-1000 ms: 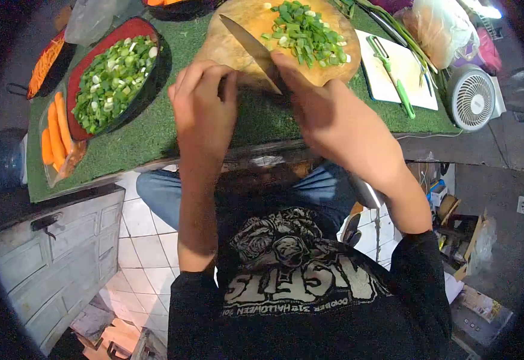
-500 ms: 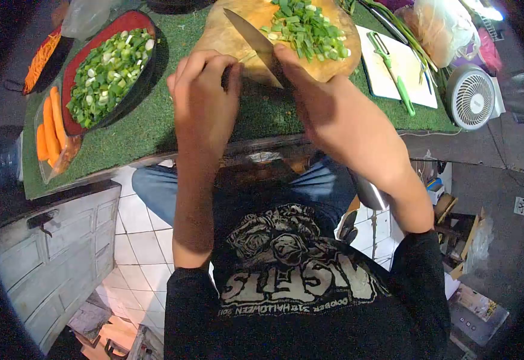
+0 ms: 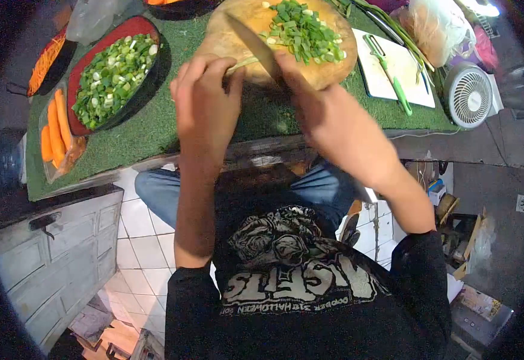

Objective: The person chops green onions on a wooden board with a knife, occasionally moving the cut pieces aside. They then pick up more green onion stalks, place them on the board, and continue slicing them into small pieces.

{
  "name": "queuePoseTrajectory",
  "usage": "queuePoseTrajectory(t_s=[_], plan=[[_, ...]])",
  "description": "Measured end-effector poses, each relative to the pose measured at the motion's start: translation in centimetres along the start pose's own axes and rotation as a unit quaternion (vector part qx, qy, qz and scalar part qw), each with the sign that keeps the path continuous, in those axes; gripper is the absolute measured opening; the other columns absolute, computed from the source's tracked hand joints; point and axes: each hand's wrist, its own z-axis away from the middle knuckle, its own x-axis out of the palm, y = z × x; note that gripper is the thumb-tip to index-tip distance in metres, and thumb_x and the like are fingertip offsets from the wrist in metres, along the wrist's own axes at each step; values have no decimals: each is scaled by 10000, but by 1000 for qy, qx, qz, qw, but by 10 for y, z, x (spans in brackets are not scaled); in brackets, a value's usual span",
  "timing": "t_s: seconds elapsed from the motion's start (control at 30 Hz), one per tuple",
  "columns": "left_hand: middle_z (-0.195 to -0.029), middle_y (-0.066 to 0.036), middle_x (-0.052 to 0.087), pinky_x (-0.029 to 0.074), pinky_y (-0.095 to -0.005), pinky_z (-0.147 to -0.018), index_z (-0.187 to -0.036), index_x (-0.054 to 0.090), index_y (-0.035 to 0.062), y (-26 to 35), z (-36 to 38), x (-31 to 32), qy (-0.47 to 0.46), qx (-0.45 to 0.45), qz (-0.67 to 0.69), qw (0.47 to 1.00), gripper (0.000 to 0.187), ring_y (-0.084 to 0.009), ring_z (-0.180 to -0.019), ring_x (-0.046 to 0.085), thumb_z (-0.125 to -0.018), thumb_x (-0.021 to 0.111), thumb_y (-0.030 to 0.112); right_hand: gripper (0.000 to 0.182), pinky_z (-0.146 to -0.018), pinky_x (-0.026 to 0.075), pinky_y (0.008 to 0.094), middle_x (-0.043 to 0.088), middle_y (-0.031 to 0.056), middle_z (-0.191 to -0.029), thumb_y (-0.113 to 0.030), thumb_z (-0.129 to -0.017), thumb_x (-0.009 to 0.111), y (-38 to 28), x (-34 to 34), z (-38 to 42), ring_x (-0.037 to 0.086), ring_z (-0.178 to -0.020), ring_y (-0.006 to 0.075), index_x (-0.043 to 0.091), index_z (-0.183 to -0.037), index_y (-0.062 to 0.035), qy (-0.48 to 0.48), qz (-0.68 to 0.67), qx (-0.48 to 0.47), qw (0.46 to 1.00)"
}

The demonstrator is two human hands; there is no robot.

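Here's the knife [image 3: 253, 45], its metal blade smooth with a dull sheen, against the matt, worn wood of the chopping board [image 3: 217, 41]! Under that it's rough, turf-like green matting [image 3: 163, 102], with a smooth white plastic fan [image 3: 471, 99] off to the side. Glossy, crinkled clear plastic on the bag [image 3: 439, 27], then soft matt black cloth on the printed shirt [image 3: 346, 330], and shiny white floor tiles [image 3: 149, 253] below!
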Motion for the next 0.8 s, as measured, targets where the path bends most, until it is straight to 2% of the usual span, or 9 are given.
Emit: queuePoseTrajectory(t_s=[0.13, 0.27, 0.4, 0.5, 0.57, 0.6, 0.67, 0.73, 0.8], plan=[[-1001, -73, 686, 467, -400, -905, -961, 716, 94, -7, 6, -4, 4, -9, 31, 999, 169, -290, -978, 638, -854, 749, 220, 709, -717, 493, 501, 639, 284, -858, 1, -877, 568, -5, -18, -4, 625, -796, 466, 320, -1526, -137, -66, 32, 5, 997], [-996, -72, 686, 466, -399, -898, -950, 713, 95, -7, 5, -2, 3, 4, 15, 1000, 147, -286, -974, 638, -873, 729, 220, 703, -681, 497, 491, 641, 270, -804, -11, -875, 582, -4, -25, -10, 633, -749, 445, 344, -1521, -152, -55, 44, 18, 997], [-982, -75, 648, 423, -403, -884, -920, 709, 76, -8, 1, 6, -10, 7, 20, 1000, 97, -278, -984, 603, -873, 690, 159, 696, -629, 497, 488, 621, 234, -672, -21, -867, 605, -12, -41, -6, 626, -624, 424, 376, -1509, -161, 88, 54, -27, 994], [-979, -76, 650, 421, -407, -882, -914, 709, 80, -4, -1, 7, -17, -4, 0, 1000, 97, -279, -986, 604, -880, 681, 166, 725, -640, 500, 491, 643, 256, -774, -14, -881, 580, -12, -35, 0, 640, -677, 424, 329, -1537, -192, 104, 49, -35, 993], [-973, -74, 652, 419, -411, -881, -912, 711, 83, -3, 2, 6, 1, -8, 18, 1000, 92, -279, -985, 603, -879, 681, 164, 752, -668, 511, 487, 639, 290, -925, -9, -890, 553, 7, -1, 5, 648, -761, 429, 278, -1562, -205, 3, 46, -13, 999], [-973, -74, 652, 419, -411, -881, -912, 711, 83, -2, 4, 4, -2, -9, 18, 1000, 92, -279, -985, 603, -879, 681, 164, 752, -668, 511, 487, 639, 290, -925, -9, -890, 553, -4, -6, 5, 648, -761, 429, 278, -1562, -205, 2, 43, -10, 999], [-967, -73, 653, 419, -412, -880, -907, 710, 85, -1, 2, 2, -8, -11, 26, 1000, 93, -279, -988, 602, -876, 682, 168, 760, -713, 516, 490, 610, 312, -1034, -3, -889, 533, -31, -29, 1, 637, -832, 447, 256, -1570, -196, -132, 138, 76, 979], [-967, -73, 653, 420, -412, -879, -907, 710, 81, -2, 3, 2, -16, -14, 24, 999, 95, -279, -989, 602, -876, 681, 166, 768, -728, 517, 493, 614, 314, -1020, -13, -877, 546, -21, -27, 2, 636, -840, 454, 251, -1570, -169, -119, 133, 66, 982], [-967, -73, 654, 420, -413, -877, -906, 709, 78, -2, 1, 4, -16, -23, 23, 999, 96, -278, -989, 602, -876, 680, 165, 766, -715, 513, 497, 627, 313, -992, -11, -873, 561, -2, -18, -1, 639, -798, 462, 271, -1563, -176, -44, 53, -26, 997]])
